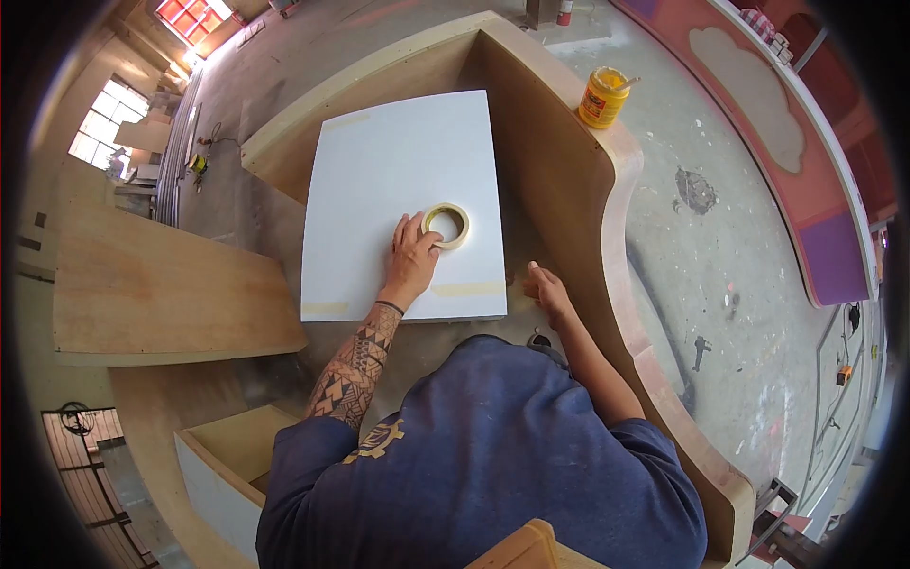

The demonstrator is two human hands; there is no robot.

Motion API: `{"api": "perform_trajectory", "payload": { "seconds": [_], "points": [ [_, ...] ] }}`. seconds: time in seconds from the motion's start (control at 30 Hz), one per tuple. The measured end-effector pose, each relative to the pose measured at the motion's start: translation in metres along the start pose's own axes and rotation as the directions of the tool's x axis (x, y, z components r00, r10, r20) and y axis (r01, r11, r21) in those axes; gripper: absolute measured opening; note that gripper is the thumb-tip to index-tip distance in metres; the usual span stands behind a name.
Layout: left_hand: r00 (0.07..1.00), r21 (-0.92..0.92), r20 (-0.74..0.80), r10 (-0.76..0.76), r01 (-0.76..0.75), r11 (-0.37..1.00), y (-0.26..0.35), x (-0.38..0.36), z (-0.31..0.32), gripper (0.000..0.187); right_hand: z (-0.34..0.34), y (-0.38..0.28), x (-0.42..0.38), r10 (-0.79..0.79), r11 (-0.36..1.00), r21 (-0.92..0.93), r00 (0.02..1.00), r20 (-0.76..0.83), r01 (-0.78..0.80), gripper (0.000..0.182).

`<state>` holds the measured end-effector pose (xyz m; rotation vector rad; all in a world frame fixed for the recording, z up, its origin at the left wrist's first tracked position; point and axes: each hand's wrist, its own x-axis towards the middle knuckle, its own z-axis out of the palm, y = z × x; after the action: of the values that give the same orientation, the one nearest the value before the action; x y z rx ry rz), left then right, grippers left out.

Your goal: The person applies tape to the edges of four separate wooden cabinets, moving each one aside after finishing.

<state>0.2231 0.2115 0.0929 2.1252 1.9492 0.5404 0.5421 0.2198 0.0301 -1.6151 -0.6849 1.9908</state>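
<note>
A roll of masking tape (461, 214) lies on a large white panel (408, 152). My left hand (413, 256) is closed on the left rim of the roll, its forearm crossing the panel's near edge. Pale strips of tape (474, 289) are stuck along the panel, near its corners. Just off the panel's right edge is my right hand (550, 289), its fingers curled around something small and brownish that I cannot make out.
A curved wooden frame (616, 209) wraps around the panel on the far and right sides. An open yellow jar (603, 100) with a stick in it stands on its rim. Wooden panels (171, 275) and a box (227, 455) are at left; a pink curved piece (758, 114) is at right.
</note>
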Motion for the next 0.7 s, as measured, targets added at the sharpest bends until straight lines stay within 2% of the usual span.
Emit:
{"api": "perform_trajectory", "payload": {
  "seconds": [0.03, 0.07, 0.1, 0.13, 0.17, 0.2, 0.23, 0.27, 0.3, 0.33, 0.4, 0.43, 0.57, 0.63, 0.67, 0.7],
  "points": [
    [1.0, 0.004, -0.005, 0.004, -0.004, 1.0, 0.002, 0.002, -0.001, 0.036, -0.002, -0.004, 0.001, -0.211, 0.964, -0.179, 0.975, -0.068, 0.196, 0.066],
    [1.0, -0.084, -0.025, 0.017, -0.019, 0.996, 0.005, 0.002, -0.001, 0.031, -0.005, -0.006, 0.002, -0.418, 0.861, -0.359, 0.903, -0.099, 0.36, 0.064],
    [0.999, -0.172, -0.043, 0.028, -0.035, 0.985, 0.009, 0.002, -0.004, 0.026, -0.004, -0.013, -0.003, -0.42, 0.862, -0.353, 0.902, -0.099, 0.363, 0.064],
    [0.999, -0.166, -0.041, 0.033, -0.039, 0.985, 0.018, 0.002, -0.011, 0.026, 0.0, -0.028, -0.017, -0.507, 0.812, -0.355, 0.861, -0.036, 0.463, 0.058],
    [0.999, -0.357, 0.031, -0.034, 0.043, 0.933, 0.031, 0.003, -0.021, 0.027, 0.005, -0.043, -0.029, -0.589, 0.752, -0.348, 0.808, 0.028, 0.56, 0.053],
    [0.99, -0.526, 0.115, -0.086, 0.134, 0.84, 0.043, 0.003, -0.028, 0.029, 0.009, -0.054, -0.035, -0.591, 0.753, -0.342, 0.806, 0.026, 0.563, 0.053],
    [0.99, -0.521, 0.115, -0.083, 0.131, 0.843, 0.051, 0.002, -0.028, 0.029, 0.014, -0.064, -0.041, -0.645, 0.706, -0.306, 0.758, 0.094, 0.639, 0.048],
    [0.989, -0.649, 0.107, -0.098, 0.144, 0.747, 0.06, -0.001, -0.027, 0.028, 0.019, -0.073, -0.049, -0.695, 0.654, -0.265, 0.701, 0.159, 0.709, 0.043],
    [0.988, -0.76, 0.102, -0.115, 0.152, 0.632, 0.069, -0.004, -0.026, 0.027, 0.027, -0.086, -0.066, -0.711, 0.661, -0.188, 0.687, 0.15, 0.726, 0.032],
    [0.988, -0.758, 0.101, -0.114, 0.151, 0.635, 0.079, -0.005, -0.026, 0.027, 0.03, -0.095, -0.077, -0.713, 0.661, -0.184, 0.685, 0.149, 0.728, 0.032],
    [0.993, -0.816, 0.035, -0.115, 0.095, 0.57, 0.097, -0.005, -0.027, 0.028, 0.032, -0.112, -0.095, -0.887, 0.335, -0.319, 0.411, 0.211, 0.887, 0.026],
    [0.995, -0.819, 0.023, -0.093, 0.072, 0.57, 0.104, -0.005, -0.028, 0.027, 0.033, -0.119, -0.104, -0.9, 0.303, -0.324, 0.381, 0.211, 0.896, 0.022],
    [0.996, -0.739, -0.06, -0.073, 0.005, 0.673, 0.129, -0.007, -0.033, 0.025, 0.026, -0.124, -0.105, -0.911, 0.264, -0.381, 0.358, 0.203, 0.886, 0.022],
    [0.992, -0.719, -0.094, -0.088, -0.006, 0.695, 0.14, -0.008, -0.033, 0.024, 0.021, -0.124, -0.105, -0.858, 0.422, -0.32, 0.488, 0.161, 0.848, 0.023],
    [0.991, -0.716, -0.096, -0.097, -0.001, 0.698, 0.144, -0.008, -0.033, 0.024, 0.017, -0.124, -0.104, -0.855, 0.424, -0.315, 0.489, 0.169, 0.849, 0.023],
    [0.988, -0.631, -0.124, -0.09, -0.009, 0.776, 0.15, -0.008, -0.035, 0.025, 0.013, -0.125, -0.104, -0.861, 0.401, -0.331, 0.475, 0.181, 0.854, 0.025]
  ]
}}
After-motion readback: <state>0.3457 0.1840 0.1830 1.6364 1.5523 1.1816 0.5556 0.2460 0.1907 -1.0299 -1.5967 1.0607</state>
